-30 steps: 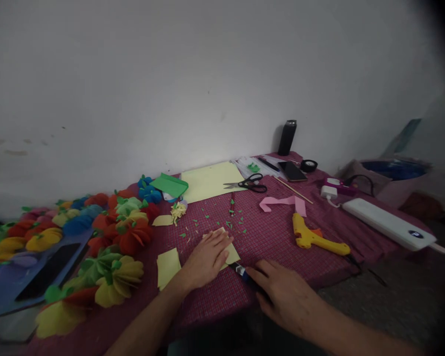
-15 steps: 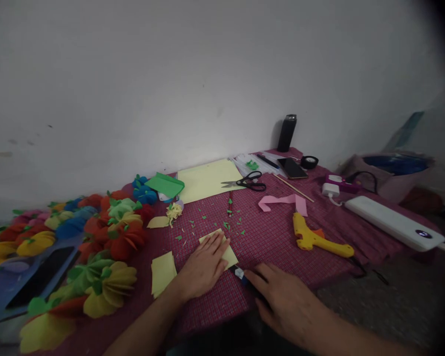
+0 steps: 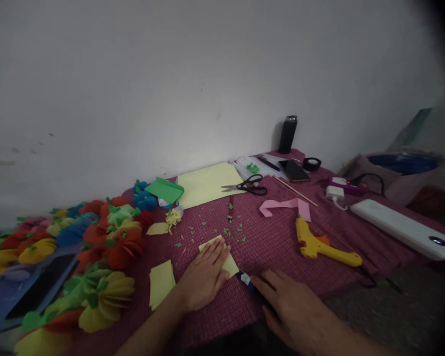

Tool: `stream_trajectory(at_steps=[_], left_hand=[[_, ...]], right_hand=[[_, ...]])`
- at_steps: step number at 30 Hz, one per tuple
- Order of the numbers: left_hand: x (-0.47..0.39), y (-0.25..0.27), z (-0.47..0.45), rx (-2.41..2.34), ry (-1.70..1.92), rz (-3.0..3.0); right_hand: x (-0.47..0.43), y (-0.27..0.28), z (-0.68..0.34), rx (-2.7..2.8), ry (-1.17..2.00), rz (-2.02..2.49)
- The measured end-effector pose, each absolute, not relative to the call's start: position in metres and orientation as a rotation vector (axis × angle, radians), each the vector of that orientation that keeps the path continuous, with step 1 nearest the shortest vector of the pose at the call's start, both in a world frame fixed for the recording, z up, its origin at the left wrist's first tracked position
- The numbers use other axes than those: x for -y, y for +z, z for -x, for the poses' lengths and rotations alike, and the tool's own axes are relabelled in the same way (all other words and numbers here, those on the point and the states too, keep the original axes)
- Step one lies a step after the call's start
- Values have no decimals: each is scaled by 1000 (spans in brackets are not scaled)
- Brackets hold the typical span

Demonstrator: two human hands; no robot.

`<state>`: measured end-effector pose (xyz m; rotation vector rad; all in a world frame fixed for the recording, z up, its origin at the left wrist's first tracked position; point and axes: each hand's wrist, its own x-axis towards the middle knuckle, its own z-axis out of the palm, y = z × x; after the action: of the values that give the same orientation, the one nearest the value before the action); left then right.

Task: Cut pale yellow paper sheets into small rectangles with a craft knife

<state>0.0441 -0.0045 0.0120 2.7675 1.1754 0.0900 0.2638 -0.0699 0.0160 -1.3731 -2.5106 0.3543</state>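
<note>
My left hand (image 3: 203,274) lies flat with fingers stretched over a small stack of pale yellow paper (image 3: 228,264), pressing it to the table. In my right hand (image 3: 282,301) is a dark blue stapler (image 3: 245,279) with a silvery part near its black front end. That front end meets the paper's lower right corner; the fingers cover most of its body. Left of my left hand lies another yellow paper stack (image 3: 161,284). Green paper scraps (image 3: 227,231) are scattered beyond the hands, near a dark red pen-like stick (image 3: 230,207).
Colourful paper pumpkins (image 3: 107,232) crowd the left side. Black-handled scissors (image 3: 246,186) rest partly on a large yellow sheet (image 3: 207,184). On the right are a yellow glue gun (image 3: 324,247), a pink paper strip (image 3: 282,203), a phone (image 3: 294,170) and a white power bank (image 3: 400,227).
The view has shifted slightly. The stapler's front end has drawn back a little from the paper's corner, toward the lower right. My left hand still presses the paper.
</note>
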Motion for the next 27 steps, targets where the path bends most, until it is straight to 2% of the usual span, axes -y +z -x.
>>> stream_trajectory(at_steps=[27], left_hand=[[2,11,-44,-1253,166,-2705]], right_hand=[[58,22,-267,2518,381,1365]])
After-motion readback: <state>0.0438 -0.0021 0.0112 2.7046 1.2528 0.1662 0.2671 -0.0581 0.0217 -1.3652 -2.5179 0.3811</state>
